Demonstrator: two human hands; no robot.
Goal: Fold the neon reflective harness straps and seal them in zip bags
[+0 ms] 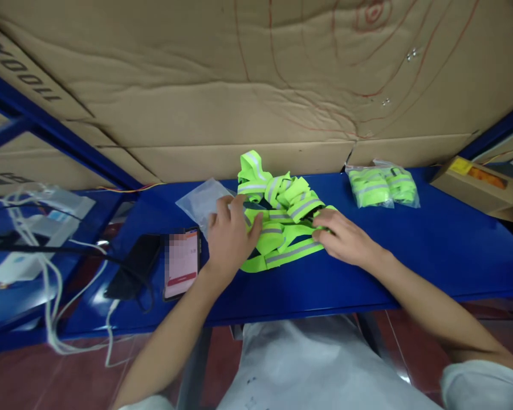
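Observation:
A crumpled neon-yellow reflective strap vest [282, 222] with grey bands lies in the middle of the blue table [431, 250]. My left hand [229, 238] rests on its left side, fingers curled over the straps. On the vest's right side, my right hand [342, 236] presses down with its fingers closed on a strap. An empty clear plastic bag [200, 200] lies just left of the vest, partly under my left hand.
Two bagged yellow vests [382, 185] sit at the back right. A phone with a lit screen [182, 263] and a dark phone [133, 266] lie at the left, near white cables [51, 285]. A cardboard box [474, 181] stands far right. Cardboard sheets [256, 85] line the back.

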